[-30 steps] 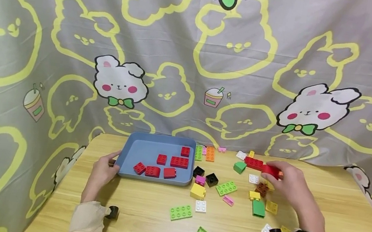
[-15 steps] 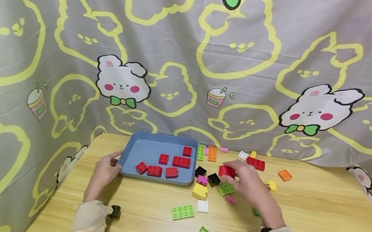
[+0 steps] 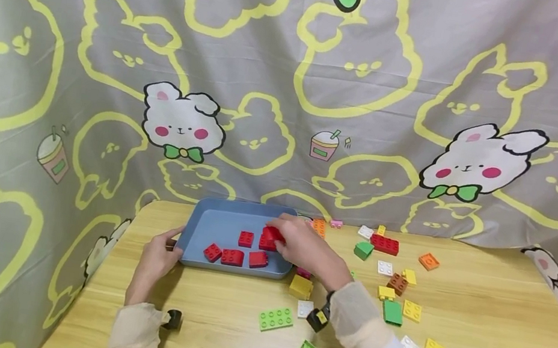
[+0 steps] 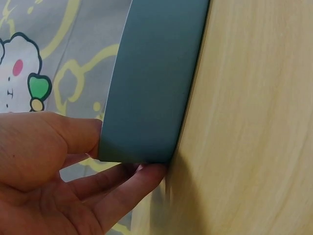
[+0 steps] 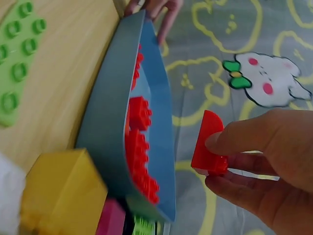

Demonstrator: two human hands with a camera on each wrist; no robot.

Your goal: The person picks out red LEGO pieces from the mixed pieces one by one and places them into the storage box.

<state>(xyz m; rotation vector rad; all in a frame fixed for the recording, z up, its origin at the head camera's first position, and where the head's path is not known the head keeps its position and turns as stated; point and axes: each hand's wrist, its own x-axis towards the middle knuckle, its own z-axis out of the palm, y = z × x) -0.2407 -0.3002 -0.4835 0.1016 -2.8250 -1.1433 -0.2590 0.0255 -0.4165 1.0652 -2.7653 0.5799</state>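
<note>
My right hand (image 3: 302,249) pinches a red curved-top toy brick (image 5: 208,144) between thumb and fingers, over the right part of a blue tray (image 3: 216,222). In the right wrist view the brick appears above the tray's rim. Several red toy bricks (image 3: 231,257) lie on the tray floor; the hand and held brick cover part of those at the right. My left hand (image 3: 156,255) grips the tray's left end. In the left wrist view its thumb is at the rim of the tray (image 4: 151,88) and its fingertips at the lower corner.
Right of the tray lie several loose bricks, among them a red brick (image 3: 384,244), a yellow brick (image 3: 301,287), a green brick (image 3: 392,313) and a brown brick (image 3: 397,283). A lime plate brick (image 3: 275,319) lies in front. A patterned curtain (image 3: 366,139) hangs behind the table.
My right hand has carried the red curved brick left from the loose bricks on the right to above the tray. The left hand stays at the tray's left end.
</note>
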